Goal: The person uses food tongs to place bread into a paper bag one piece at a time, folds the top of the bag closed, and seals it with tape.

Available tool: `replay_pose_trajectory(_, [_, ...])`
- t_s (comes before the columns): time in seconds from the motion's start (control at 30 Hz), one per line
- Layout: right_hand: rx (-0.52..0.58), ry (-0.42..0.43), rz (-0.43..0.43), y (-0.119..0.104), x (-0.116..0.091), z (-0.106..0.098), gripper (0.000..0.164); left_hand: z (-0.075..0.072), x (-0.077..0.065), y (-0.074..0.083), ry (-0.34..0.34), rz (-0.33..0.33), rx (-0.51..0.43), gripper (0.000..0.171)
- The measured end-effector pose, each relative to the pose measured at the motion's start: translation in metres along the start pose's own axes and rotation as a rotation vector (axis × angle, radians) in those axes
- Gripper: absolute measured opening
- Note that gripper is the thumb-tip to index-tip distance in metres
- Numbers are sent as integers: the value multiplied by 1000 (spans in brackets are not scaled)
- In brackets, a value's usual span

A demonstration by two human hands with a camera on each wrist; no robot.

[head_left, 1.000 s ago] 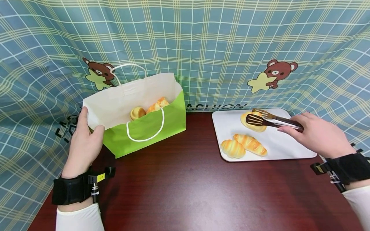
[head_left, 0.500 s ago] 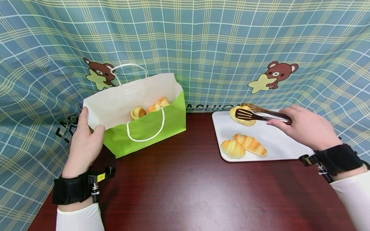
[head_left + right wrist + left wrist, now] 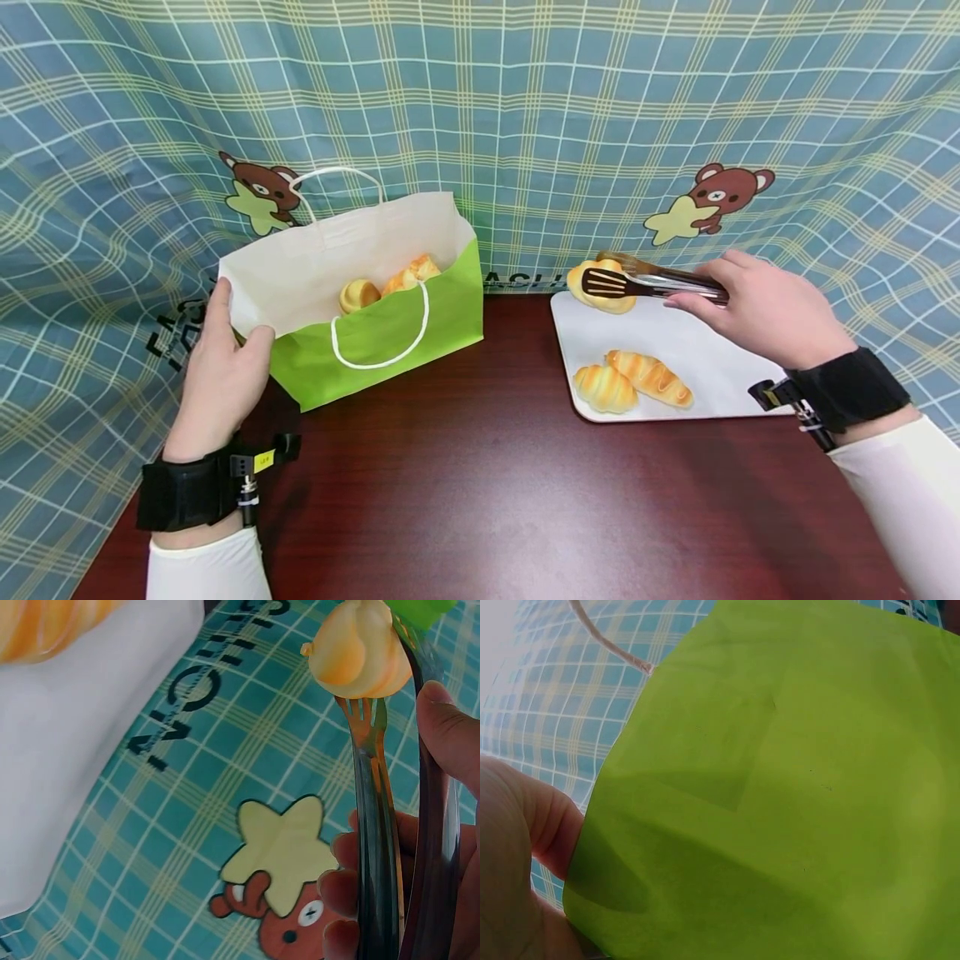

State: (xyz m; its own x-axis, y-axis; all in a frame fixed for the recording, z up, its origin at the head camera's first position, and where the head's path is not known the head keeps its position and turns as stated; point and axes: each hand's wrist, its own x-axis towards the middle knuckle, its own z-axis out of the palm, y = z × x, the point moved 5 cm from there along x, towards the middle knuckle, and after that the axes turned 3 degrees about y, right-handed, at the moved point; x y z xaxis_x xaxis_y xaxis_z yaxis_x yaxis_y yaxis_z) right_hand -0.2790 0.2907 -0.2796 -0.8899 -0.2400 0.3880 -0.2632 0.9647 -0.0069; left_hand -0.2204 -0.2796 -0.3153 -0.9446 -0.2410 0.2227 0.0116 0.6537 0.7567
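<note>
My left hand (image 3: 225,375) grips the left edge of a green paper bag (image 3: 390,333) with a white inside. In the left wrist view the bag's green side (image 3: 795,765) fills most of the picture. A round bread roll (image 3: 358,295) and another golden bread piece (image 3: 412,273) show inside the bag. My right hand (image 3: 768,308) holds brown-tipped food tongs (image 3: 675,285). Pinched between the tongs' slotted ends is a round twisted bun (image 3: 352,652), raised above the tray's back left corner. Two striped rolls lie on the white tray (image 3: 720,375), a short one (image 3: 604,388) and a longer one (image 3: 651,377).
The bag's front white cord handle (image 3: 378,364) hangs down; the rear handle (image 3: 337,169) stands up. A blue checked cloth (image 3: 517,125) with printed bears rises behind and at both sides. Dark reddish wood tabletop (image 3: 480,467) lies between bag and tray and in front.
My right hand has carried the tongs and the bun leftward and up, off the tray. The left hand and the bag have stayed in place.
</note>
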Motion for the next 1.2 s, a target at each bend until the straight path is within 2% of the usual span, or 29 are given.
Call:
replay_pose_trajectory(0.7, [-2,78,-111,-43,36,-29,46,0,-1,1,2,16,2,70])
replay_pose_trajectory(0.93, [7,87,-155,-58,47,-36,53,-1,-2,0,1,17,5,69])
replay_pose_trajectory(1.2, [1,129,-176,-70,58,-48,53,0,-1,0,0,24,0,69])
